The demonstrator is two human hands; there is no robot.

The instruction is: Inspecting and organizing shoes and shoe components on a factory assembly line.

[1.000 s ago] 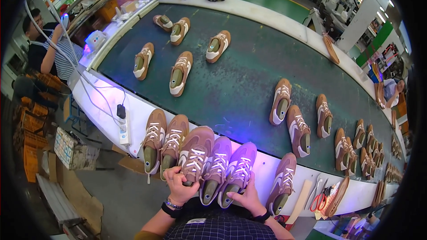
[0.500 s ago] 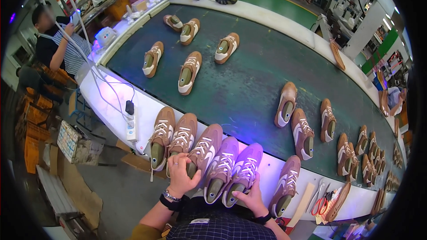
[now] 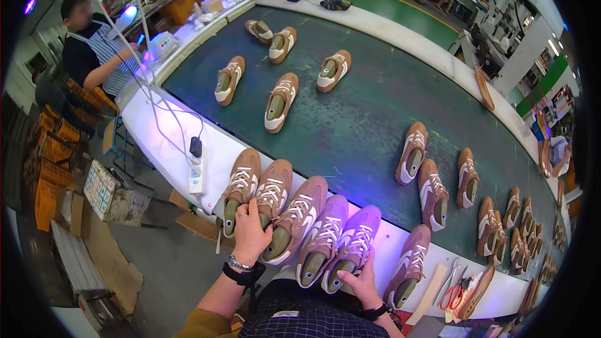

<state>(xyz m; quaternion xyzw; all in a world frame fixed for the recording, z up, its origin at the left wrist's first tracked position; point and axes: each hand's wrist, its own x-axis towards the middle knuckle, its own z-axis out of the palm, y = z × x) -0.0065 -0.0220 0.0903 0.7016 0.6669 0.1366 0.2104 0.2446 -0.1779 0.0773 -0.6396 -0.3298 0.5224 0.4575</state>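
Several brown suede sneakers with white laces stand in a row along the white table edge in front of me, toes pointing away. My left hand (image 3: 251,235) grips the heel end of the second sneaker from the left (image 3: 274,189). Beside it, the third sneaker (image 3: 300,219) touches neither hand. My right hand (image 3: 362,280) is closed around the heel of the fifth sneaker (image 3: 358,238), its thumb by the olive insert inside. A fourth sneaker (image 3: 323,238) leans close to that one, both tinted violet by the light. Some fingers are hidden behind the shoes.
A lone sneaker (image 3: 408,266) stands right of my right hand, before scissors (image 3: 452,297) and a beige strip (image 3: 431,294). Beyond lies a dark green belt (image 3: 350,131) bearing more sneakers. A power strip (image 3: 196,175) with cables is at left, near a co-worker in a striped apron (image 3: 116,56).
The whole view has shifted, so the scene sits slightly further right. My left hand has slid clear of the third sneaker, along the second. My right hand keeps its grip.
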